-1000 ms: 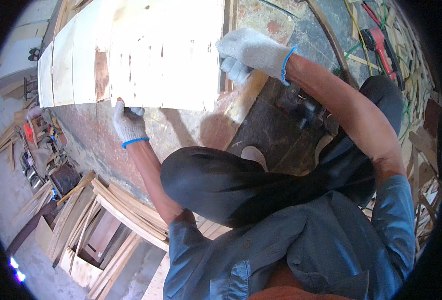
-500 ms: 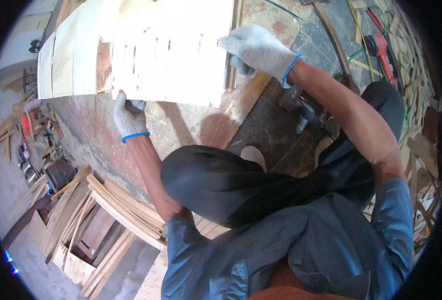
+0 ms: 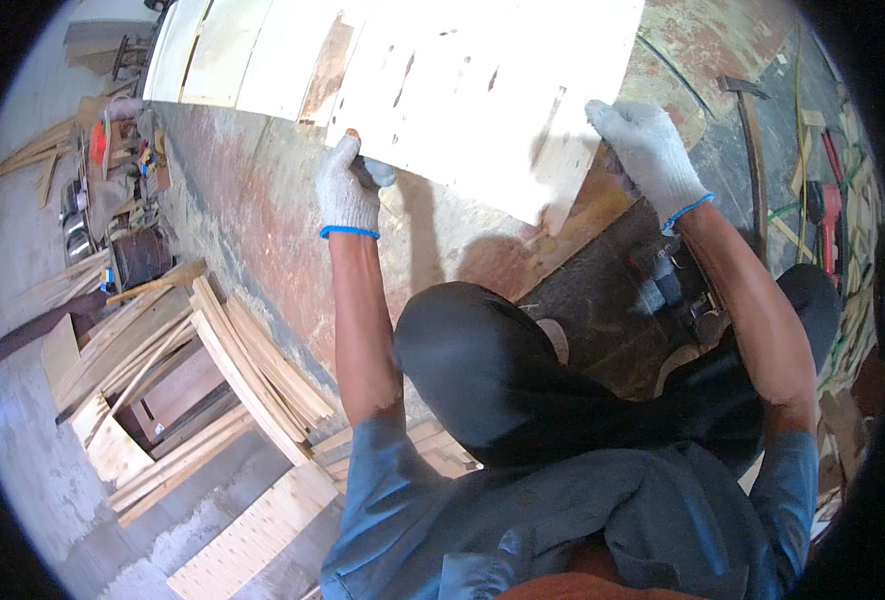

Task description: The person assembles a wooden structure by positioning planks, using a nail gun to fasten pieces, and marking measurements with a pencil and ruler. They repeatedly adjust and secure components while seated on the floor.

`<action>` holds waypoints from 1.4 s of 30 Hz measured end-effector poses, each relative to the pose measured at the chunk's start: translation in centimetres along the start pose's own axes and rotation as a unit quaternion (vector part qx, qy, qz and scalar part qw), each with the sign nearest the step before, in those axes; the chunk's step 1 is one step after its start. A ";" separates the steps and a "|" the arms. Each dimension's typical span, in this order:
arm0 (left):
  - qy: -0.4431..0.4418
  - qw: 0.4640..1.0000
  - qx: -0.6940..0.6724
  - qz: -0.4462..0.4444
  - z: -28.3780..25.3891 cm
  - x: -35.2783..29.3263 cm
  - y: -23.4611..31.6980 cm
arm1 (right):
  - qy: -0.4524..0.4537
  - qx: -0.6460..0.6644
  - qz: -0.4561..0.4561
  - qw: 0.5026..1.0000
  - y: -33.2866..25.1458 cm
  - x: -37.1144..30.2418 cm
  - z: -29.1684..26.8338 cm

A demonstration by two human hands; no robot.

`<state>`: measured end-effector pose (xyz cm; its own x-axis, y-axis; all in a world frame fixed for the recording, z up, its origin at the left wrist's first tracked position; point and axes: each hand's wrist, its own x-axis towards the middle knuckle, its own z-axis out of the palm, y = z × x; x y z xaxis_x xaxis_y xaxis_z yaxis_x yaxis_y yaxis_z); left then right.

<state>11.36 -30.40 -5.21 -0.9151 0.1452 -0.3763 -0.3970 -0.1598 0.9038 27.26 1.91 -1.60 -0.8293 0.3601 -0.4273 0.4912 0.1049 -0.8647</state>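
A wide pale wooden panel (image 3: 472,110), overexposed and marked with several dark slits, lies tilted in front of me. My left hand (image 3: 350,190), in a white knitted glove with a blue cuff, grips its near left corner. The thumb rests on top and the fingers curl beneath. At the right edge my right hand (image 3: 650,155), gloved alike, is closed on the panel, its thumb above and its fingers mostly hidden. More pale boards (image 3: 227,55) continue on the left. A dark power tool (image 3: 662,285) lies by my legs, partly blurred.
A hammer (image 3: 752,150) with a long handle lies to the right, near a red power tool (image 3: 827,215) and green cords. Stacked wooden strips (image 3: 262,370) and a plywood piece (image 3: 252,530) are at lower left. Scrap strips (image 3: 862,270) line the far right.
The view has shifted, so the floor items sit further right or lower. The panel now slants down to the right, and both hands keep their hold on its edges.
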 end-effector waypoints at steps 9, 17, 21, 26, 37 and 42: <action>0.162 0.865 0.465 0.103 -2.3 -0.8 1.7 | -0.024 0.031 0.009 0.999 0.4 0.7 -0.4; -0.074 0.626 0.591 0.504 9.9 -2.3 2.2 | -0.024 0.022 0.041 0.999 0.5 0.7 -0.5; -0.070 0.615 0.591 0.517 9.1 -0.5 0.2 | -0.033 0.012 0.019 0.999 1.0 0.7 -0.2; -0.097 0.593 0.628 0.494 10.1 -0.7 0.7 | 0.004 -0.057 -0.040 0.998 1.5 0.8 -0.2; -0.117 0.583 0.678 0.432 9.7 -1.1 1.1 | -0.061 -0.154 -0.130 0.978 0.4 -2.6 -2.1; -0.128 0.547 0.692 0.453 9.1 -0.3 1.5 | -0.016 -0.150 -0.167 0.974 0.1 -3.5 -3.9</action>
<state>11.70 -21.76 -1.83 -0.5804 0.7798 0.2344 0.8083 0.5866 0.0499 31.27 4.30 0.81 -0.9621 0.2297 -0.1472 0.2435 0.4798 -0.8429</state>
